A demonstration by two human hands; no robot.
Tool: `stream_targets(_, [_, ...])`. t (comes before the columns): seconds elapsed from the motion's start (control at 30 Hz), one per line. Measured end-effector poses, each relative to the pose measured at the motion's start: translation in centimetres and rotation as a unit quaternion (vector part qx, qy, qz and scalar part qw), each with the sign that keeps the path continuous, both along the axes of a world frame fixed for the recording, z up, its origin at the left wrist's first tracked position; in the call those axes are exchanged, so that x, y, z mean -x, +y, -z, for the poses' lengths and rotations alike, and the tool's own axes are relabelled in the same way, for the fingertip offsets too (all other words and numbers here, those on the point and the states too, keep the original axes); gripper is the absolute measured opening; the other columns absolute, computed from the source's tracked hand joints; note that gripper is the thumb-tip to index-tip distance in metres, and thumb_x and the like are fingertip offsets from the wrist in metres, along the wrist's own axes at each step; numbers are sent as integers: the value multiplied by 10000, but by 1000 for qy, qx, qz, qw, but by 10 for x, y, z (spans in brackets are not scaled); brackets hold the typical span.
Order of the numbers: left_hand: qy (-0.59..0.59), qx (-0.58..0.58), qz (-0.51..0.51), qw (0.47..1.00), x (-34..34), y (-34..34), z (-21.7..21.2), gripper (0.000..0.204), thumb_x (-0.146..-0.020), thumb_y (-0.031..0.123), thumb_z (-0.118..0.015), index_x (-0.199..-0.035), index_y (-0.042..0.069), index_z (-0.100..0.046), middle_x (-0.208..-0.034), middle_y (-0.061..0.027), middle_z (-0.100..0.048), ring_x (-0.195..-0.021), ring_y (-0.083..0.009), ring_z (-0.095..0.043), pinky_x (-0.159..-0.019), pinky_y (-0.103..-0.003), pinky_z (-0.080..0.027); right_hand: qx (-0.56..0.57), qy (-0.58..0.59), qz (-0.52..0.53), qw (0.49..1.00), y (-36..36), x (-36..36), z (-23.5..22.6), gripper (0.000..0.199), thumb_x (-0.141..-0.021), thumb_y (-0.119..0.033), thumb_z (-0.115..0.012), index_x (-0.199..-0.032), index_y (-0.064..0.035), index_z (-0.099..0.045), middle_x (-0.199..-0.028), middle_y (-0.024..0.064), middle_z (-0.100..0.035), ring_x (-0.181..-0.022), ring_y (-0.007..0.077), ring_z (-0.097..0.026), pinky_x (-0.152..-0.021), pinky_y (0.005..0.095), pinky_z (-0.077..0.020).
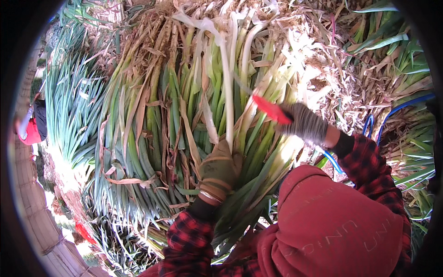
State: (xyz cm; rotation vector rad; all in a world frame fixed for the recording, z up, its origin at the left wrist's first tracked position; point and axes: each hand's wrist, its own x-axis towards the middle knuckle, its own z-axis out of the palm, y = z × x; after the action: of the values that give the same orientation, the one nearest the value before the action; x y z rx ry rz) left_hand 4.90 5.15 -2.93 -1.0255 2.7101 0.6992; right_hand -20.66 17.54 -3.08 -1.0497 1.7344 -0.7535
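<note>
A long pale green onion stalk (227, 87) stands out from the pile, its root end at the top with a loose, peeling, translucent skin (198, 22). My left hand (218, 171), in an olive glove, is closed around the stalk's lower part; the glove hides what lies under the fingers. To the right, my right hand (308, 124), in a grey striped glove, grips a red-handled knife (271, 110). Its thin blade is blurred and points up and left toward the stalk, apparently apart from it. Beneath both hands lies a broad heap of green onions (157, 115), roots upward, with dry brown leaves among them.
Bluish-green onion leaves (74, 111) are piled at the left. Dry husks (332, 78) cover the ground at the upper right, beside a blue strap (392, 113). Red cloth (332, 221) bulges between my plaid sleeves. At the far left edge, part of another person (33, 127) shows.
</note>
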Motion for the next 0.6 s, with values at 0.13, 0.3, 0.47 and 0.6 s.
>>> stream_targets(0.13, [-103, -27, 25, 994, 4, 16, -21, 474, -888, 327, -610, -1198, -18, -513, -836, -244, -650, -700, -424, -646, -599, -530, -497, 88, 70, 97, 989, -23, 31, 5, 461, -834, -407, -748, -964, 15, -616, -705, 64, -552, -669, 128, -476, -622, 338, -435])
stream_targets(0.3, [50, -43, 46, 997, -6, 2, -29, 392, -872, 276, -658, -1170, 36, -573, -948, -230, -641, -839, -399, -642, -708, -495, -505, 79, -10, 83, 993, -9, -2, -11, 532, -842, -423, -730, -1096, 25, -600, -714, 31, -504, -679, 131, -456, -630, 318, -420])
stream_targets(0.47, [250, 130, -11, 959, 30, -101, -2, 320, -852, 218, -662, -1100, 19, -630, -1028, -207, -639, -953, -411, -609, -815, -471, -503, 92, -86, 51, 991, 12, -39, -11, 605, -835, -384, -743, -1216, 46, -553, -831, 157, -617, -770, 155, -586, -757, 324, -488])
stream_targets(0.6, [25, 225, -175, 958, 46, -182, 49, 430, -816, 311, -698, -1108, 2, -632, -1069, -206, -655, -1064, -409, -608, -894, -466, -509, 103, -46, 3, 994, 7, -48, -6, 613, -818, -394, -751, -1201, 42, -553, -850, 206, -623, -777, 297, -648, -756, 358, -502])
